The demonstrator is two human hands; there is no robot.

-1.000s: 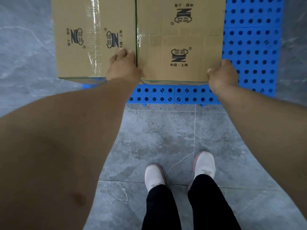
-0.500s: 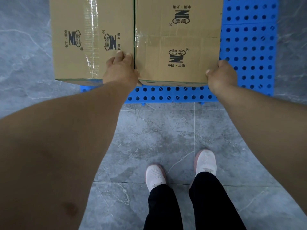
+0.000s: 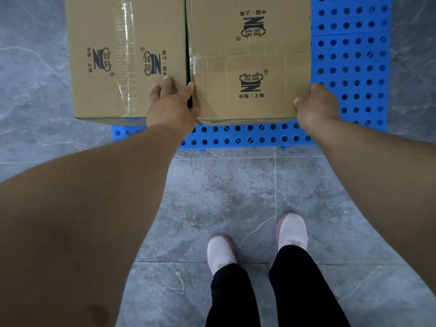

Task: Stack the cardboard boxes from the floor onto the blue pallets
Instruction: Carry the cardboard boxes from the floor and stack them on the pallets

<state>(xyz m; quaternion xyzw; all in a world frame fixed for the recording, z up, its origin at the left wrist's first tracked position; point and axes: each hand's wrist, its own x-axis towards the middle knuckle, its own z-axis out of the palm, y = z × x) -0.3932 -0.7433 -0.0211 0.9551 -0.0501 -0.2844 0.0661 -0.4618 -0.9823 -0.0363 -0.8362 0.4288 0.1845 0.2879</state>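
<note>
on the blue pallet [image 3: 351, 67], at its near edge, sits the right box [image 3: 250, 60]. it is brown, with black marks printed on top and clear tape across the middle. both hands are on it. the left hand [image 3: 171, 107] is at the box's near left corner, with its thumb on the top of this box and its fingers [image 3: 168, 84] lying straight across the top of the next box. the right hand [image 3: 317, 106] is at the near right corner, with its fingers curled round the right side and its thumb on the near edge, so it grips the box.

just to the left, touching it side by side, sits the left box [image 3: 125, 57]. it looks the same, with a strip of clear tape running far to near. its left part hangs out past the pallet's edge.

the pallet has rows of round holes. a bare strip shows near the boxes and a wide bare part shows on the right.

near the pallet is the grey floor [image 3: 236, 197]. two white shoes [image 3: 292, 228] and black trousers [image 3: 236, 300] stand on it.
</note>
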